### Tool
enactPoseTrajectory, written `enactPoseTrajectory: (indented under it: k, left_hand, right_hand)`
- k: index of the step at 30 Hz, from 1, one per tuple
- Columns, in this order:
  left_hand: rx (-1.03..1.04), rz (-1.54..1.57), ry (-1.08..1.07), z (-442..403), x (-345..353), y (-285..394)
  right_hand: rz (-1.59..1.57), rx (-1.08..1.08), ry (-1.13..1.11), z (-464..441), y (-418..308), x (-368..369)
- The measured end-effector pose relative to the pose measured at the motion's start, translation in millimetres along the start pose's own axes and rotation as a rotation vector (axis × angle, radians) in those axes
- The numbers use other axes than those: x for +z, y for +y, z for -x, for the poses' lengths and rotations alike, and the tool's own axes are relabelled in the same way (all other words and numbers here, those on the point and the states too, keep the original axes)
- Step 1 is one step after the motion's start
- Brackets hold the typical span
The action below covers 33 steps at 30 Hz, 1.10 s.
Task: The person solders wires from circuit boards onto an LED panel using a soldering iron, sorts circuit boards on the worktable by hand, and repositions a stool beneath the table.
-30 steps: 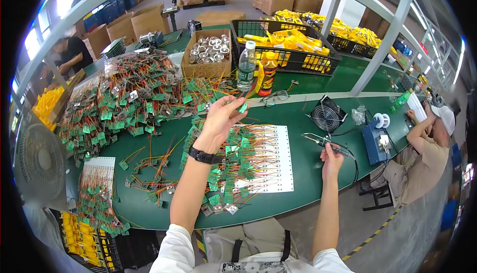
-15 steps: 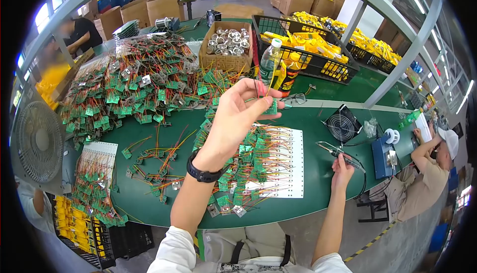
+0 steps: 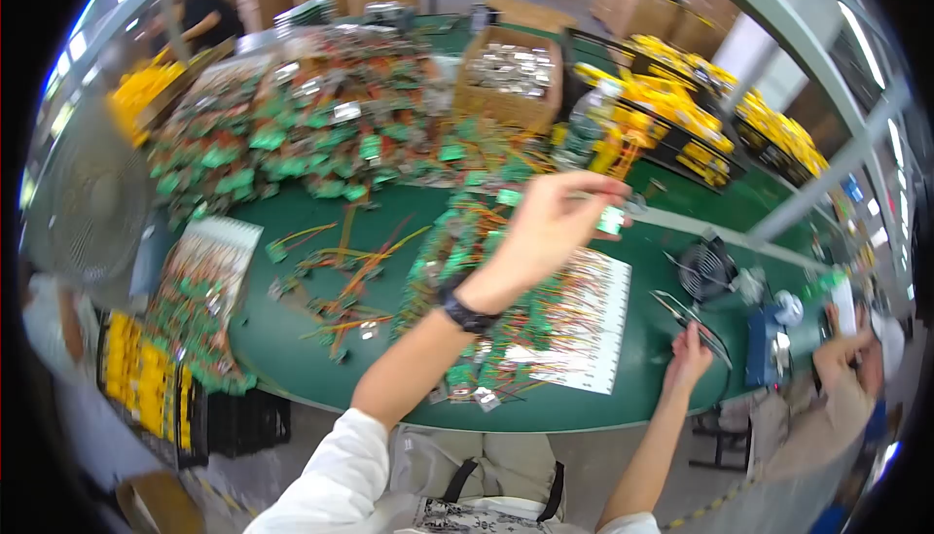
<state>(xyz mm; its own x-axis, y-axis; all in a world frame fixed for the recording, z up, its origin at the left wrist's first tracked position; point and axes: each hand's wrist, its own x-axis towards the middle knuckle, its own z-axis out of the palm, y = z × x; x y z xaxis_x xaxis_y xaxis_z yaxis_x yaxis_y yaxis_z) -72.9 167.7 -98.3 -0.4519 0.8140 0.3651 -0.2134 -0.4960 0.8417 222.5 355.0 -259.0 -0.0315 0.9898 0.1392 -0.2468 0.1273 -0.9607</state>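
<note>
My left hand [image 3: 559, 223], a dark watch on its wrist, is raised over the bench with a small green circuit board [image 3: 611, 220] pinched in its fingertips. Below it, wired green boards lie in rows on a white perforated sheet [image 3: 608, 339]. At the right, my right hand [image 3: 689, 354] is closed round a soldering iron [image 3: 681, 310] whose tip points up and left. A large heap of wired boards [image 3: 302, 125] covers the back left, and a smaller batch [image 3: 195, 291] lies at the front left. The picture is blurred by motion.
Behind my left hand stand a clear bottle [image 3: 584, 125], a cardboard box of metal parts [image 3: 506, 111] and a black crate of yellow parts [image 3: 671, 111]. A black fan [image 3: 705, 269] and blue soldering station [image 3: 766, 347] are at right. A co-worker [image 3: 846, 388] sits beyond.
My left hand has moved right with the board, away from the rows. The view has turned, shifting the bench within the frame. My right hand still holds the iron in much the same pose.
</note>
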Motion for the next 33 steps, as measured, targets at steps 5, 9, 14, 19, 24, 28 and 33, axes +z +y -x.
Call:
enactPoseTrajectory:
  k: [5,9,14,19,24,28,33]
  left_hand:
    - [0.176,-0.354,0.115,2.3,2.9,-11.6]
    - [0.204,-0.625,0.168,10.0,6.8,3.9]
    - [0.281,-0.536,0.176,8.6,5.1,0.7]
    - [0.276,-0.536,0.169,11.7,8.3,8.1]
    - [0.299,-0.551,0.155,11.3,9.4,8.5]
    - [0.26,-0.545,0.144,15.6,13.4,15.7]
    - [0.303,-0.667,0.107,17.5,16.1,17.0]
  right_hand:
    - [-0.016,-0.035,-0.081,-17.2,18.0,-17.6]
    - [-0.029,-0.024,-0.057,-14.9,14.9,-14.4]
    - [-0.001,-0.013,-0.053,-17.3,17.8,-18.9]
    - [0.002,0.001,-0.069,-26.7,27.4,-28.4]
    - [-0.03,-0.043,0.022,16.4,-20.4,20.2]
    - [-0.019,-0.034,0.026,16.3,-19.2,18.8]
    - [-0.002,-0.004,-0.077,-28.0,30.0,-27.9]
